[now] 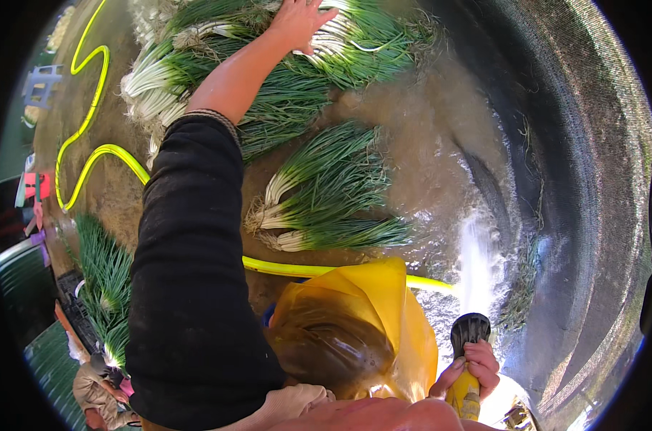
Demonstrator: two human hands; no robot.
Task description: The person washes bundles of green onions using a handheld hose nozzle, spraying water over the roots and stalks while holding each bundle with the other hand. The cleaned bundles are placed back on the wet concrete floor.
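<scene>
My left hand (303,26) reaches to the top of the view, fingers spread over the white stems of a bunch of spring onions (358,46). The upper fingertips are cut off by the picture's edge. In my right hand (482,366) is a yellow hose with a black spray nozzle (470,329). A white jet of water (478,258) shoots from it onto the wet ground. More spring onions (159,81) are heaped left of my left forearm, roots outward. Separate bunches (326,188) lie on the ground between my two hands.
A yellow hose (97,108) winds over the ground and passes behind my yellow apron (407,323). Dark mesh netting (590,161) curves along the right. More spring onions (105,280) lie at left, with a bent-over person (97,393) below and a plastic stool (42,86) farther off.
</scene>
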